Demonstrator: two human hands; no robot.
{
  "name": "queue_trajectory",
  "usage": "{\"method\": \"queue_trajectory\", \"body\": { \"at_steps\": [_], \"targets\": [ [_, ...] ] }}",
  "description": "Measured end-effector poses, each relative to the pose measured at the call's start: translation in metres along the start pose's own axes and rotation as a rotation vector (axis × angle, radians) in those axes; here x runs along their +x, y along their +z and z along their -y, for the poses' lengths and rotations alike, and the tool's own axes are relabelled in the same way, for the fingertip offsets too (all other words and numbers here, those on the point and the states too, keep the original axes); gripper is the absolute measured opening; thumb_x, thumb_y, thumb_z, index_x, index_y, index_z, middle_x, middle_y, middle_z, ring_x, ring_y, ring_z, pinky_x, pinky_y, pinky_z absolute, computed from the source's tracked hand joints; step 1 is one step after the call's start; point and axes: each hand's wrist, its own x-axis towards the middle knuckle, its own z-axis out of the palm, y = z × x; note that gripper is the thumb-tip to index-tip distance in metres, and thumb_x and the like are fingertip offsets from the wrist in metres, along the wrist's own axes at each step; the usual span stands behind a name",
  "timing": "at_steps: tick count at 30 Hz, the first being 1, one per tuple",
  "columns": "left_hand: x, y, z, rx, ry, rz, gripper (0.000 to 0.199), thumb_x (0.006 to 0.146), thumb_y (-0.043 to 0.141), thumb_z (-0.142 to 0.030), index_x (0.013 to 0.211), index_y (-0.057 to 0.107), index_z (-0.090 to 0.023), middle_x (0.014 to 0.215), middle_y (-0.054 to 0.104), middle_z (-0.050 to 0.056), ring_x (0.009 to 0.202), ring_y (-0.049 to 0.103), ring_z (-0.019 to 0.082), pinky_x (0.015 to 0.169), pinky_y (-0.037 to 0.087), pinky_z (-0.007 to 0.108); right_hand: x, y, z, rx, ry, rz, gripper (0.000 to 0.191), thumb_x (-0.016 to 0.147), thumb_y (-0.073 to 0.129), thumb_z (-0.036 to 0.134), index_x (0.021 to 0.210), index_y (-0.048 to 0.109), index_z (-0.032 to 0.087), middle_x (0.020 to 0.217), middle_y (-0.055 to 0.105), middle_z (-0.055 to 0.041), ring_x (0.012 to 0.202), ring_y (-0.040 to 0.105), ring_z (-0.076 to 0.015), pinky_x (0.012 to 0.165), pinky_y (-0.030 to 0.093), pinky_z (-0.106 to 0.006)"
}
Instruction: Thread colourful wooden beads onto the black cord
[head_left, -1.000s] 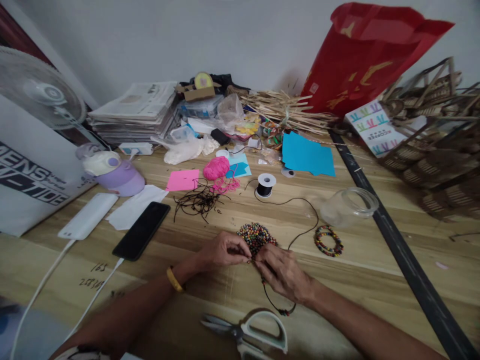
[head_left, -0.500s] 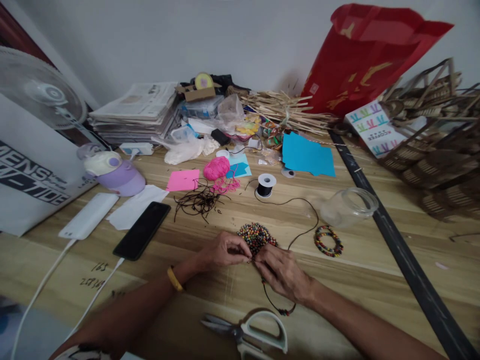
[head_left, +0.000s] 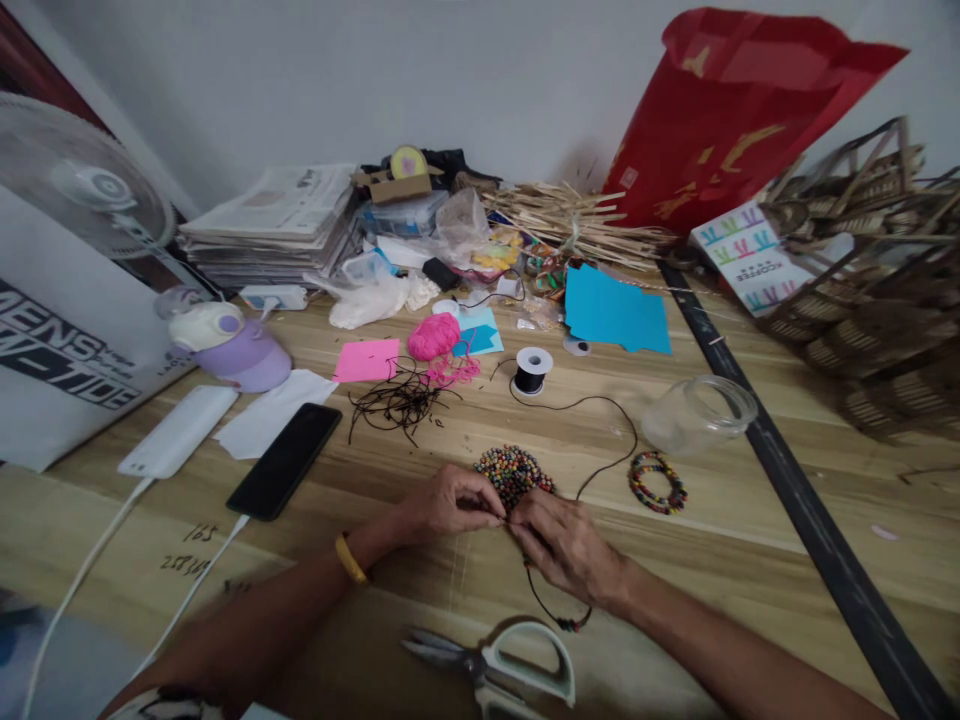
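Note:
Side by side at the near edge of a pile of small multicoloured beads [head_left: 514,470], my hands almost meet at the fingertips. My left hand [head_left: 454,502] is closed in a pinch; what sits between its fingertips is too small to make out. Pinched too, my right hand [head_left: 570,545] holds a thin black cord [head_left: 536,598], its fingers hiding part of it. Several beads [head_left: 570,624] hang on the low loop of this cord below the hand. The cord runs on behind the hand to a white spool of black cord [head_left: 532,370].
Scissors [head_left: 487,665] lie close in front of me. Beaded bracelets [head_left: 657,482] and a glass jar [head_left: 697,415] stand to the right. Cut black cords [head_left: 401,400], pink yarn [head_left: 433,337] and a phone [head_left: 283,462] are at left. A red bag [head_left: 735,120] is behind.
Almost nothing differs. The fingertips of my left hand have shifted very slightly toward my right hand, which stays in place on the cord.

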Motion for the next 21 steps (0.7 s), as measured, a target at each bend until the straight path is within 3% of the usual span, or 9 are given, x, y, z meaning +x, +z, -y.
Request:
{"method": "queue_trajectory", "body": {
  "at_steps": [21],
  "targets": [
    [-0.0006, 0.0033, 0.0052, 0.040, 0.015, 0.022, 0.014, 0.075, 0.065, -0.020, 0.083, 0.071, -0.010, 0.081, 0.072, 0.008, 0.074, 0.064, 0.014, 0.068, 0.049, 0.022, 0.0007, -0.0008, 0.0009, -0.026, -0.051, -0.021, 0.010, 0.096, 0.043, 0.016, 0.094, 0.052, 0.016, 0.080, 0.059, -0.0051, 0.072, 0.056, -0.0153, 0.060, 0.041, -0.025]
  ]
}}
